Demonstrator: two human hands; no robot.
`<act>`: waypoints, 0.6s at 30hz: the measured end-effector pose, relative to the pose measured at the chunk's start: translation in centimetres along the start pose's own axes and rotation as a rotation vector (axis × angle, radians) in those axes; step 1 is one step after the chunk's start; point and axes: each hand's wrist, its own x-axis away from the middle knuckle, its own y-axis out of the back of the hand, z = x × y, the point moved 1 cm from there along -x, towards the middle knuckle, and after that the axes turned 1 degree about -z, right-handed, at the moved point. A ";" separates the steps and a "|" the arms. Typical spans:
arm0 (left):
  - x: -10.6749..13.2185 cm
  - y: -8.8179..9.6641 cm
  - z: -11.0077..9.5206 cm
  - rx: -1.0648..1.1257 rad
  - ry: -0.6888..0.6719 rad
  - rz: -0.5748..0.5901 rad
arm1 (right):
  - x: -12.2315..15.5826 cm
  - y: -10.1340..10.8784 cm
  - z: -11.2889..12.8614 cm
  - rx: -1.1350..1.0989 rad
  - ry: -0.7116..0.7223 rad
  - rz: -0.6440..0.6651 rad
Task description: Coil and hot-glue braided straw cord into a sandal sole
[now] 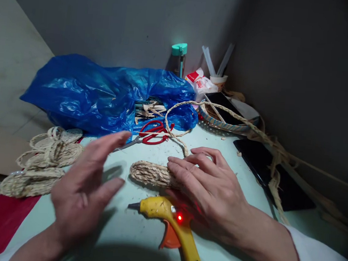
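Observation:
A tight oblong coil of braided straw cord (150, 172) lies on the pale green table in the middle. My right hand (214, 187) covers its right end, the fingers pressing it from above; the thumb is hidden. From behind those fingers a loose strand of the cord (179, 136) loops up and away to the right. To the coil's left, my left hand (87, 187) is raised with thumb and fingers apart, slightly blurred and holding nothing. Just in front of the coil lies a yellow glue gun (159, 207), its red light lit and nozzle pointing left.
Red-handled scissors (153, 133) lie behind the coil, by a blue plastic bag (103, 95) with straw inside. Braided straw bundles (51, 151) sit at left on red cloth (5, 221). At right are a dark tablet-like slab (291, 187), a basket (220, 124) and a cup of glue sticks (218, 81).

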 end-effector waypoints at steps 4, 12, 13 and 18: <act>-1.8 1.1 1.2 -0.106 0.206 -0.267 | 0.0 0.4 -0.5 0.057 0.026 -0.072; -1.9 0.9 1.8 -0.018 0.364 -0.051 | 0.0 1.8 -0.2 0.018 0.087 -0.197; -1.7 0.8 1.6 -0.010 0.373 -0.031 | 0.0 1.8 -0.1 0.013 0.089 -0.203; -1.3 0.2 1.5 0.104 0.474 0.059 | 0.1 1.9 -0.1 -0.039 0.043 -0.207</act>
